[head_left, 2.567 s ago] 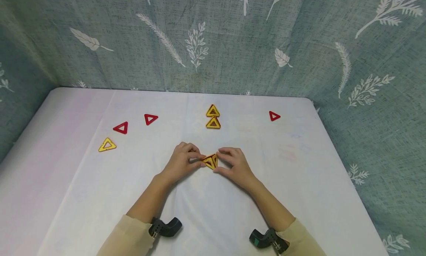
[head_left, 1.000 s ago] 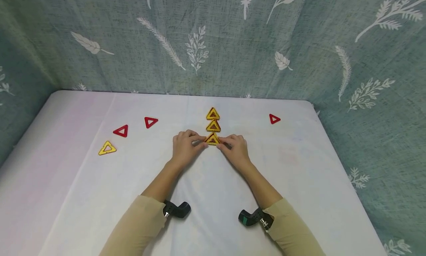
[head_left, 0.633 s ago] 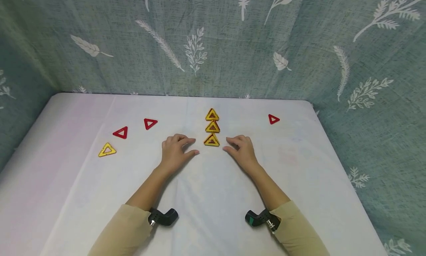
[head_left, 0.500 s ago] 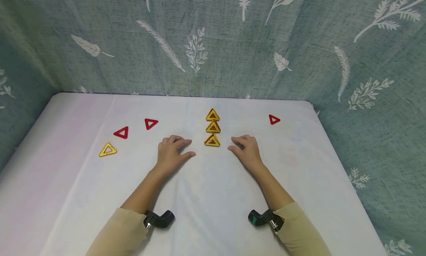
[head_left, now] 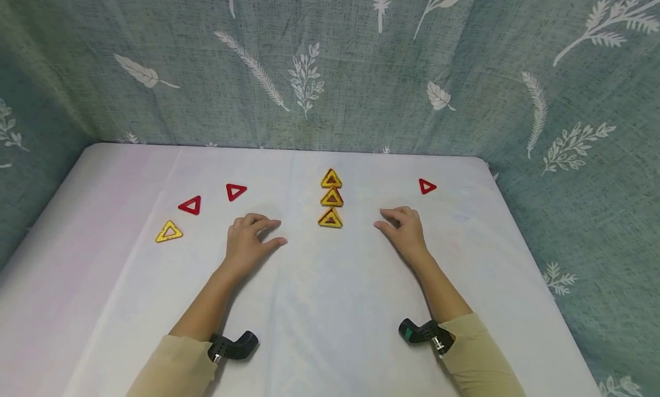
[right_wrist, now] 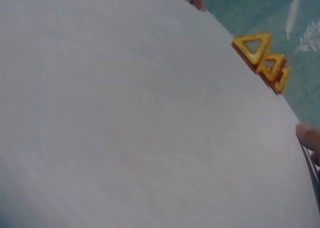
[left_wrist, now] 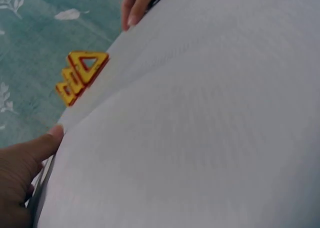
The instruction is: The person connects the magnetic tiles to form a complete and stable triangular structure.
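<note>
Three yellow triangle magnetic tile pieces with red showing behind their frames stand in a row running away from me at the table's middle: a near piece [head_left: 330, 218], a middle piece [head_left: 332, 197] and a far piece [head_left: 332, 178]. To the left of the row is my left hand [head_left: 250, 242], thumb and fingers spread apart around nothing. My right hand [head_left: 406, 234] is to the right of it, also holding nothing, its thumb and index finger parted. Both wrist views show the yellow row [left_wrist: 82, 72] between a thumb and the opposite hand's fingers.
A flat yellow triangle tile [head_left: 169, 231] lies at the left, with a red triangle tile [head_left: 190, 205] and another red tile [head_left: 236, 191] beyond it. One more red tile [head_left: 427, 186] lies at the back right. A patterned green curtain [head_left: 330, 70] borders the white table [head_left: 330, 305].
Both hands brought the near piece up to the row, let go of it and drew apart, left hand to the left, right hand to the right. The loose tiles stayed put.
</note>
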`<state>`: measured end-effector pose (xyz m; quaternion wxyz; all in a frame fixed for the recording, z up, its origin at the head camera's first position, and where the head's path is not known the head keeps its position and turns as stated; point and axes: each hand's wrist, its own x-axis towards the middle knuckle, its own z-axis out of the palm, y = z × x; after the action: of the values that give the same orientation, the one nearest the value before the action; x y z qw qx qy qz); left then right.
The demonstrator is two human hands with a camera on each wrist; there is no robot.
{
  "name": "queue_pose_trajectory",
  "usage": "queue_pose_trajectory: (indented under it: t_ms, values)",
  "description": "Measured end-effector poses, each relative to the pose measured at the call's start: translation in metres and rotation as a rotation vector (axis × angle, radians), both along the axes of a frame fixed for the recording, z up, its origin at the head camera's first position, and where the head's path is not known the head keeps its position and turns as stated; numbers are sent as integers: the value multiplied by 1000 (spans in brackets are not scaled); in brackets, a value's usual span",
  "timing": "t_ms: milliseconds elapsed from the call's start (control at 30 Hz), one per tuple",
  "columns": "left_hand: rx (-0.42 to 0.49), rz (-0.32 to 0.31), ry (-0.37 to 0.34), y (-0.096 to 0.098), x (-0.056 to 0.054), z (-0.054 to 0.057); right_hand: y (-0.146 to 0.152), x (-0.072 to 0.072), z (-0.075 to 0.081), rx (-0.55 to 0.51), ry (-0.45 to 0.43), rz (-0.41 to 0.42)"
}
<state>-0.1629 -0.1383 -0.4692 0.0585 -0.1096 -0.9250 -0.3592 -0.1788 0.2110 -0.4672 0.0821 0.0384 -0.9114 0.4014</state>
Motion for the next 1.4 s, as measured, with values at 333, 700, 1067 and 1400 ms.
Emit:
queue_pose_trajectory:
  t_ms: [333, 700, 1067, 1400]
  values:
    - [-10, 77, -15, -35, 7, -3, 29, -5, 1, -95, -28, -80]
    - [81, 143, 6, -63, 21, -2, 48, -22, 4, -160, -3, -206]
    - [212, 479, 75, -94, 33, 6, 69, -47, 4, -119, 4, -297]
    - [94, 604, -135, -132, 39, 8, 83, -62, 7, 10, -83, -333]
